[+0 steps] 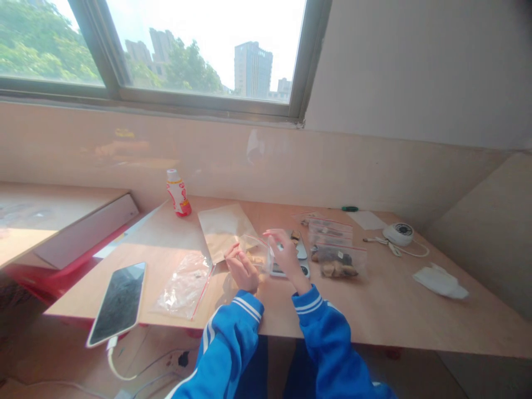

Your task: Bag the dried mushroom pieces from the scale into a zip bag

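Observation:
A small clear zip bag point(256, 259) with pale tan pieces in its lower part is held between my hands. My left hand point(241, 270) is closed on the bag's left edge, fingertips pinched together. At the bag's upper right corner, the thumb and fingertips of my right hand point(286, 256) close on its edge. Beneath and beyond my right hand stands a white digital scale point(301, 252), partly hidden by the hand and wrist. Brown dried pieces point(295, 237) lie on the scale's plate. A brown paper sheet or envelope point(222, 224) lies behind my left hand.
Filled zip bags point(338, 269) lie right of the scale. An empty-looking clear bag point(185, 288) and a phone point(118, 303) with a cable are at left. A drink bottle point(178, 194) stands behind. Rightward are a white round device point(398, 234), a tissue pack point(440, 281) and a green-handled tool point(349, 209).

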The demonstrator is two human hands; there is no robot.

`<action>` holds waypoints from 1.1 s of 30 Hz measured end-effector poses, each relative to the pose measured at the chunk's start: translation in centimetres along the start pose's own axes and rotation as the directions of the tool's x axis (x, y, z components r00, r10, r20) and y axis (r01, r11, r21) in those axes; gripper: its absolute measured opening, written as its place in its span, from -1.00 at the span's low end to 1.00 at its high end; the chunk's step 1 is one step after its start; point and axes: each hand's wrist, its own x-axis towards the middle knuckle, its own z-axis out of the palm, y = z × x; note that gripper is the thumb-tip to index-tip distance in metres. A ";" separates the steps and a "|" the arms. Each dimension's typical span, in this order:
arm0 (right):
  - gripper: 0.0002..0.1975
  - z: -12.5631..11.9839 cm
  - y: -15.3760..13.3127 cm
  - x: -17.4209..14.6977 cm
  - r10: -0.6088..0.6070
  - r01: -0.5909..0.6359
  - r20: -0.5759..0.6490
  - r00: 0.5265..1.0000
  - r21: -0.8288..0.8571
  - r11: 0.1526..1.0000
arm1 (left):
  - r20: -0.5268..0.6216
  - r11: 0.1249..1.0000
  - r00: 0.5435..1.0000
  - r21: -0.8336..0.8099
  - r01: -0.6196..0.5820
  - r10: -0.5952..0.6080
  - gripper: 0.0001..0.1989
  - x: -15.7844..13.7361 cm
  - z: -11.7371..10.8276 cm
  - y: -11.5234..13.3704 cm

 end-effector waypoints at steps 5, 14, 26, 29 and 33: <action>-0.58 -2.4 7.4 0.2 0.075 -0.097 -0.067 0.995 -0.456 0.885 | -0.050 0.999 0.998 0.023 -0.030 0.031 -0.81 0.1 0.1 0.0; -0.72 -3.0 10.4 -0.2 0.142 -0.053 0.080 0.987 -0.666 0.744 | -0.058 0.997 0.995 0.029 -0.074 0.076 -0.82 0.3 0.0 0.2; -0.71 -3.3 8.6 0.9 -0.017 0.063 0.117 0.993 -0.403 0.913 | -0.029 0.999 0.999 0.006 -0.038 0.038 -0.82 0.0 0.2 -0.7; -0.70 -3.3 7.6 1.2 -0.016 0.039 0.072 0.997 -0.331 0.943 | -0.026 0.999 0.998 -0.003 -0.051 0.051 -0.81 0.0 0.3 -1.0; -0.71 -3.3 4.4 1.9 -0.023 0.021 -0.005 1.000 -0.218 0.976 | -0.024 0.998 0.998 -0.007 -0.058 0.057 -0.83 0.0 0.4 -1.1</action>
